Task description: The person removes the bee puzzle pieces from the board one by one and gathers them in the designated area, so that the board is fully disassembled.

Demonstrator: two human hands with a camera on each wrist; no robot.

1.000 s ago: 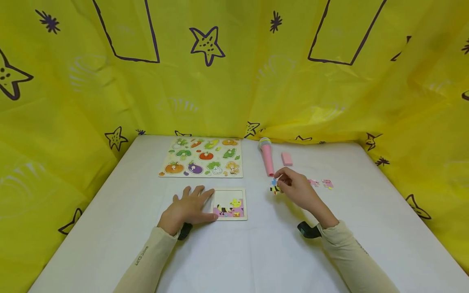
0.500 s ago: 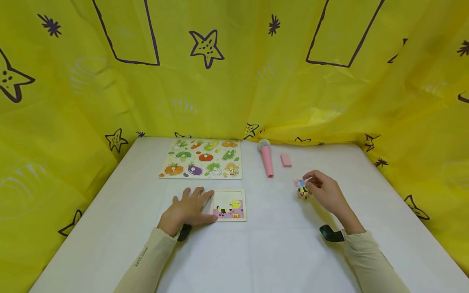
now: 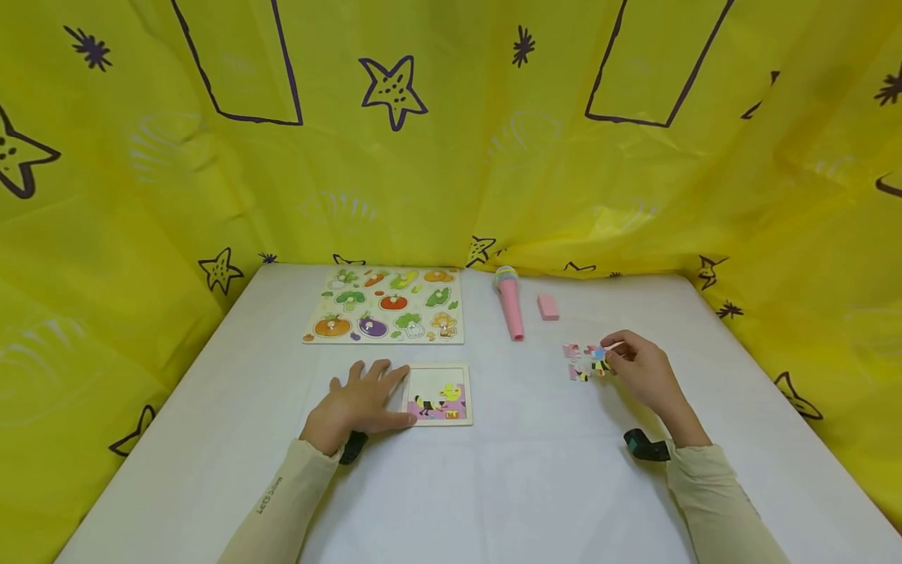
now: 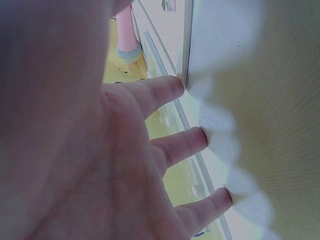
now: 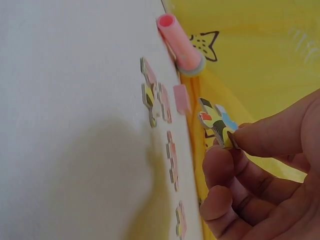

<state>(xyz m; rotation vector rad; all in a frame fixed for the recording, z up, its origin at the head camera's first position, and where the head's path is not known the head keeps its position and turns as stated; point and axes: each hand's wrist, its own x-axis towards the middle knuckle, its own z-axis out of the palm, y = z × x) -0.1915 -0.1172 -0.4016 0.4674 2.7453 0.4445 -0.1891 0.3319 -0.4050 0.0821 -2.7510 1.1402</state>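
Observation:
My left hand (image 3: 355,403) lies with fingers spread at the left side of a small framed jigsaw puzzle (image 3: 469,392). Its thumb and index finger touch the frame, while the other fingertips rest on the white cloth in the left wrist view. Joined pieces with a yellow-and-black picture on purple (image 3: 451,409) fill the lower part of the frame. Over on the right, my right hand (image 3: 651,380) pinches a yellow, black and blue jigsaw piece (image 5: 215,122) between thumb and fingers, raised above the table. Several loose pink jigsaw pieces (image 5: 150,100) lie beneath and beside it.
Behind the frame lies a vegetable peg puzzle board (image 3: 384,309). A pink toy microphone (image 3: 512,309) and a small pink block (image 3: 547,307) are on the table's far side. Yellow patterned curtain (image 3: 451,180) encloses the back and both sides.
My right hand has moved to the right with the pinched jigsaw piece, from near the microphone to over the loose pieces. The left hand has stayed at the frame.

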